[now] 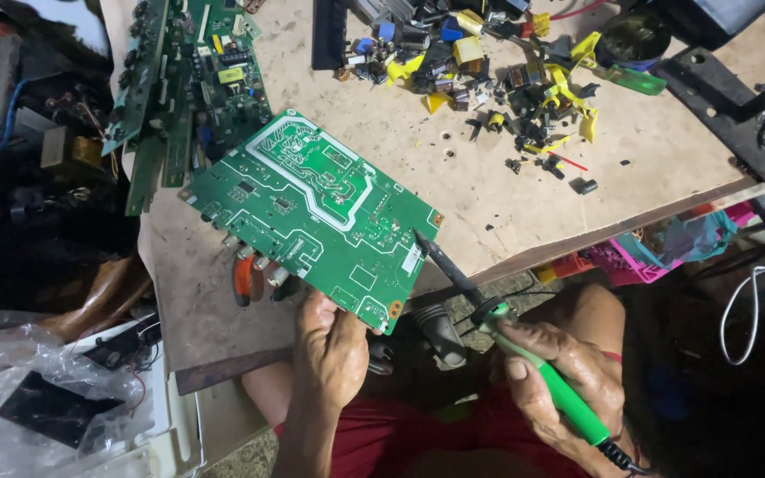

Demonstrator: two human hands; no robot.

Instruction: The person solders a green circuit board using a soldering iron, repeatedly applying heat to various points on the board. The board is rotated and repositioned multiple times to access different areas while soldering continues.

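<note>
On worn bench [524, 190] (cluttered) | left hand [329, 345] pinches green board [316, 212] | right hand [560, 372] grips soldering iron [489, 314]

Electronics repair workshop: circuit boards [189, 80], loose components [498, 71], soldering iron [524, 354].

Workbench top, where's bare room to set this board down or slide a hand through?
Bare tabletop lies between the green circuit board and the heap of loose components, reaching the front edge. Another patch sits under the board, near the left hand. The heap and the stacked boards are crowded.
</note>
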